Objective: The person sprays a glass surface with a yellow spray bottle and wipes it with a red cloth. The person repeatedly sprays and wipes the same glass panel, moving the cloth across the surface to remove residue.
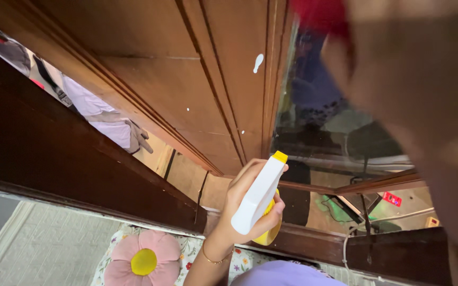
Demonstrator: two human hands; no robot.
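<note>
My left hand reaches up from the bottom centre, a thin gold bracelet on its wrist. It grips a spray bottle with a white trigger head, a yellow nozzle tip and a yellow body. The nozzle points up towards the glass pane set in a dark wooden frame. My right hand is large and blurred, close to the camera at the upper right, raised in front of the pane. A red cloth shows at its top edge against the glass; the fingers themselves are out of focus.
A pink flower-shaped cushion with a yellow centre lies on floral fabric below. A lilac garment is at the bottom edge. A white paint smear marks the wood panel. A white cable hangs by the lower frame. Pale clothes show at left.
</note>
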